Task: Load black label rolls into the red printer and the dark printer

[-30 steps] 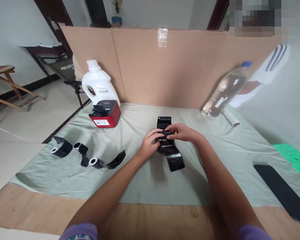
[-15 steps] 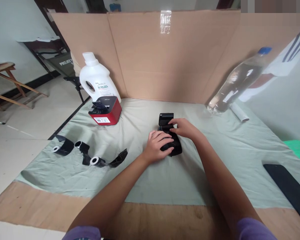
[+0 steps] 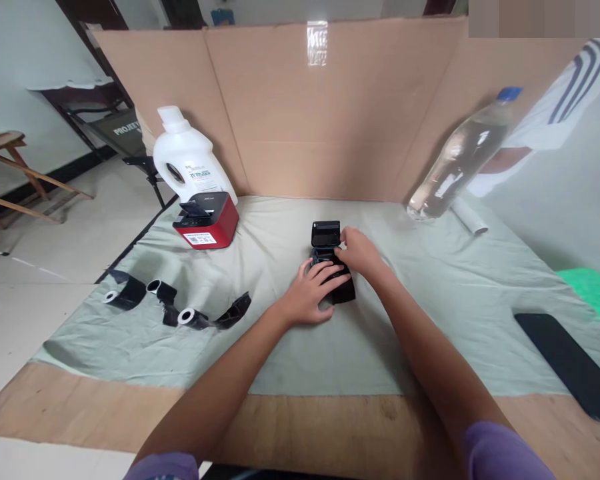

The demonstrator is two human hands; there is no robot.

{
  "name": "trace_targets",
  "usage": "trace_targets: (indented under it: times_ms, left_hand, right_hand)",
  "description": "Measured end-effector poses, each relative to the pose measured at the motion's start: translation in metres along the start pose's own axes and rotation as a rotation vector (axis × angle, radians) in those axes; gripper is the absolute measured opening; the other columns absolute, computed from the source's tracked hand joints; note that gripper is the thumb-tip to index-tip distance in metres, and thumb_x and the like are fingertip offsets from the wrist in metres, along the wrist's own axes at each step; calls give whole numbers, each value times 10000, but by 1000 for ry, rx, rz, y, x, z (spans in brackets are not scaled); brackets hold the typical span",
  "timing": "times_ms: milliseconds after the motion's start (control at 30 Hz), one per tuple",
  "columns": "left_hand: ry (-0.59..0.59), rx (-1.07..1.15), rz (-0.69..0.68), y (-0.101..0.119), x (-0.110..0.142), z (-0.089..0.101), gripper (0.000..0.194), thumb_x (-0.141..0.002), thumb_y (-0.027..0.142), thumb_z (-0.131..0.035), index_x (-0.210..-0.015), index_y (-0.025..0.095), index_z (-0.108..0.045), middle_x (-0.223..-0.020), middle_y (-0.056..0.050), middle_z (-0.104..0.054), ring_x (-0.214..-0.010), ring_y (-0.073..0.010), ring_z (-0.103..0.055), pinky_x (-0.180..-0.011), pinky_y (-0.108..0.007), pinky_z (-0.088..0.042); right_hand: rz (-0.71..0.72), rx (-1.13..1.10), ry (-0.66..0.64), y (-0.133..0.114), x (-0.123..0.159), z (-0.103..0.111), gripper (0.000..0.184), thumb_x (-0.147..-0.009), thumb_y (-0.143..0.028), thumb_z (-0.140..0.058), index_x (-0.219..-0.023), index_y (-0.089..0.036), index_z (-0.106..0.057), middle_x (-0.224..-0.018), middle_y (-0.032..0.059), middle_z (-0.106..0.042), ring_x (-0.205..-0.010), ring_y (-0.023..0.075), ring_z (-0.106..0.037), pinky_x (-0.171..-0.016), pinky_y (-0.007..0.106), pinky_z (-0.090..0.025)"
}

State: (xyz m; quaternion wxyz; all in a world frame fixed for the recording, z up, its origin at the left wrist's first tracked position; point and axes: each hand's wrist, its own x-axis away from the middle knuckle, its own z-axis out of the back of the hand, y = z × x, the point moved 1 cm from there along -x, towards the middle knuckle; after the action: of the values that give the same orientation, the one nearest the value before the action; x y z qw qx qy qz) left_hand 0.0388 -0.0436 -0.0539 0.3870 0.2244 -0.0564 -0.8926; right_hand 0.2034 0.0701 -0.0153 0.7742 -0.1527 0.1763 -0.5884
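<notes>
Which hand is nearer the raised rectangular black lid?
Right. The right hand is at the lower right corner of the lid; the left hand is nearer the camera, spread over the small black device.

One black device, three loose black rolls, two bottles, one red box, one phone.
</notes>
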Motion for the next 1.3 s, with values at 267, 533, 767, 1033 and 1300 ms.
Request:
trace_targets:
  times_ms: [267, 533, 767, 1033, 1300]
  left_hand:
    - [48, -135, -117, 3, -4, -7, 563, -915, 135, -491, -1467, 241, -521, -1519, -83, -543, -1434, -253, -458, -1242, -546, -203]
    - [246, -159, -217, 5, 5, -10, 411, -1017, 126, -405, -1358, 219, -617, -1367, -60, -674, -1335, -186, -582, -1152, -422, -412]
    - [256, -198, -216, 9, 5, -9, 391, -1017, 134, -421, -1334, 212, -635, -1370, -50, -670, -1303, -194, -609, -1144, -420, -432]
    - [249, -186, -204, 7, 5, -12, 429, -1000, 113, -410, -1357, 224, -621, -1377, -58, -665, -1317, -191, -598, -1130, -423, -449]
    - [225, -76, -183, 9, 5, -8, 476, -977, 105, -402, -1392, 236, -595, -1370, -67, -673, -1343, -198, -574, -1146, -435, -435]
  right_hand:
    - [127, -488, 122, 14, -25, -16, 235, -866, -292, -541, -1065, -190, -613, -1056, 60, -706, -741, 171, -590, -756, 326, -479]
    - [246, -325, -43, 17, -12, 10, 231, -777, -192, -644, -1007, -211, -620, -987, 16, -683, -784, 172, -608, -764, 316, -470]
    - [264, -249, -243, 5, 4, 33, 263, -812, -228, -683, -1070, -209, -636, -1112, 53, -632, -869, 189, -638, -808, 336, -509]
    - [100, -200, -273, 1, 5, 28, 418, -870, -276, -678, -1276, -190, -632, -1332, 145, -559, -982, 220, -655, -942, 390, -518]
    - [-42, -354, -389, 13, 6, 1, 521, -878, -300, -685, -1379, -215, -570, -1199, 99, -691, -1032, 231, -645, -975, 374, -499]
